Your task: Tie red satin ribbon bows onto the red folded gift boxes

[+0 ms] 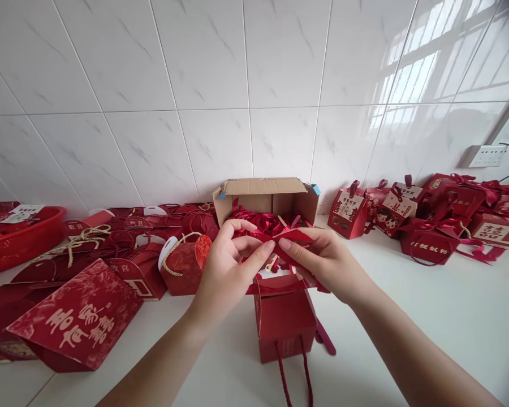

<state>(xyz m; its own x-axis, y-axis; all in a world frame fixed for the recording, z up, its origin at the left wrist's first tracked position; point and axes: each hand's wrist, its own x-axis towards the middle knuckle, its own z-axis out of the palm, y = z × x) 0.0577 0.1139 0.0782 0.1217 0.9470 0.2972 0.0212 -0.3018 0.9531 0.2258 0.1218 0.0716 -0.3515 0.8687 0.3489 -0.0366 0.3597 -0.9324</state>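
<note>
Between my two hands a red ribbon (pixel 296 236) is pinched, just above a small red gift box (pixel 285 316). My left hand (pixel 237 254) has thumb and fingers closed on the ribbon's left part. Closed on its right part is my right hand (pixel 322 257), with the two thumb tips almost meeting. The gift box stands upright on the white counter, and a dark red cord handle (pixel 281 373) hangs down its near side. More ribbon stretches across the top of the box. Some of the ribbon is hidden behind my fingers.
Behind my hands an open cardboard box (pixel 265 186) holds red ribbons. Several red gift boxes (pixel 74 316) crowd the left, beside a red plastic basin (pixel 42 237). More finished-looking boxes (pixel 348 212) stand at the right. A tiled wall (pixel 212 51) rises behind.
</note>
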